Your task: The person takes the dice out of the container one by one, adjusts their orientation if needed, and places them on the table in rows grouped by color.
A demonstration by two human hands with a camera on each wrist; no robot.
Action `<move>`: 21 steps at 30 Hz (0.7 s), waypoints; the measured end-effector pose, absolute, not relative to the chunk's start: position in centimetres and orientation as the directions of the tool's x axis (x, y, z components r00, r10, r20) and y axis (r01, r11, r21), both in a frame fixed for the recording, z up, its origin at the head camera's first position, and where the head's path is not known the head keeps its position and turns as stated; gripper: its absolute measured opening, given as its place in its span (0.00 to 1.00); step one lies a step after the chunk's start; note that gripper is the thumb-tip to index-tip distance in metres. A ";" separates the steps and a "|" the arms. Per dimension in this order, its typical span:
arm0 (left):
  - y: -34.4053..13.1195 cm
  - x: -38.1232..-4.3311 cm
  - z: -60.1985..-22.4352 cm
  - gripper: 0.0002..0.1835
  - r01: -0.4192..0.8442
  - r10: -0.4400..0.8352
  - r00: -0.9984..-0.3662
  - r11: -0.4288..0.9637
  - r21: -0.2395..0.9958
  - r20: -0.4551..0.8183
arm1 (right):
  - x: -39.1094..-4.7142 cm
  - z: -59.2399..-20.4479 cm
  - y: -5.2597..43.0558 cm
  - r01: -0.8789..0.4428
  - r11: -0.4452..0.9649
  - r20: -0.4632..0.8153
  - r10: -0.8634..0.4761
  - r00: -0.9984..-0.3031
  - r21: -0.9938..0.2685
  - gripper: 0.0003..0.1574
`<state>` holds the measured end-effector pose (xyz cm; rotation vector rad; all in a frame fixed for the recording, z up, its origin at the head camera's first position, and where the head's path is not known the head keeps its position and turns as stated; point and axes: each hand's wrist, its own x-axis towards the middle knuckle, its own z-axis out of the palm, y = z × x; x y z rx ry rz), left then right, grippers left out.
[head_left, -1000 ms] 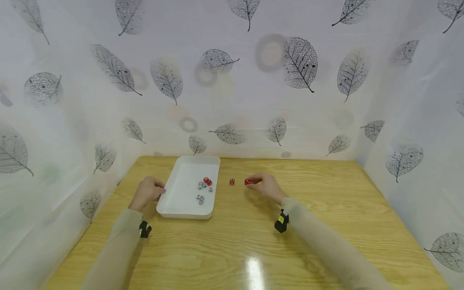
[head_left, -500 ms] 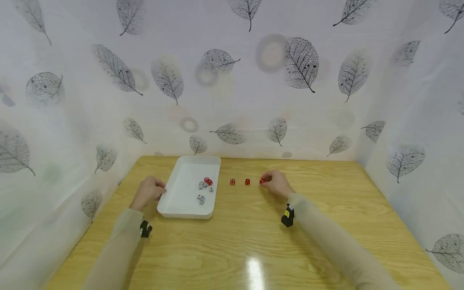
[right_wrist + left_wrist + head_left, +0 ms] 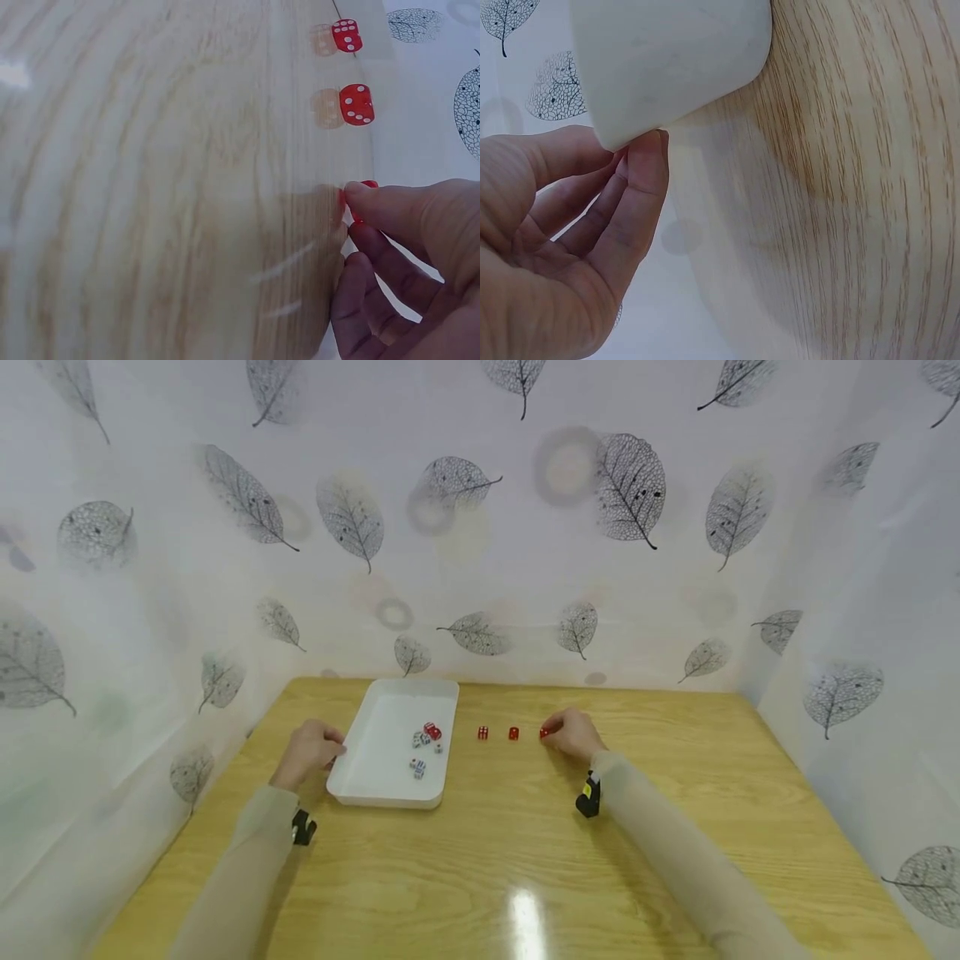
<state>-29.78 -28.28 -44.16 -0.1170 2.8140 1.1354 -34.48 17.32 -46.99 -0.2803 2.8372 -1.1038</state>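
My left hand [image 3: 307,752] pinches the left rim of a white plastic tray [image 3: 360,777], thumb on one side of the wall and fingers on the other, as the left wrist view shows. Inside the tray lie several white dice [image 3: 418,768] and a pair of red dice [image 3: 432,731]. Right of the tray, my right hand [image 3: 573,735] pinches a red die [image 3: 362,214] between thumb and fingers, low at the tabletop. Two more red dice stand in a row to its left: a nearer red die [image 3: 513,733] and a farther red die [image 3: 483,732].
The wooden table [image 3: 450,877] carries everything and ends at a back edge close behind the tray and dice. A leaf-patterned white curtain [image 3: 480,568] encloses the back and both sides. Black wrist cameras [image 3: 588,797] sit on both sleeves.
My right hand has let go of one red die, leaving it second in the row, and moved right with another, now third. The left hand stays at the tray.
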 end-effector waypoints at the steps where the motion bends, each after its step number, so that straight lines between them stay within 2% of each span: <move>1: -28.3 -29.8 -44.1 0.13 -0.110 -0.031 -0.992 0.718 0.688 -0.126 | -34.5 -47.0 17.3 -0.144 0.723 -0.008 -0.202 -0.979 -0.675 0.12; 21: -28.1 -29.6 -43.9 0.12 -0.114 -0.044 -0.992 0.725 0.679 -0.120 | -34.9 -47.8 17.5 -0.149 0.705 -0.018 -0.223 -0.975 -0.694 0.13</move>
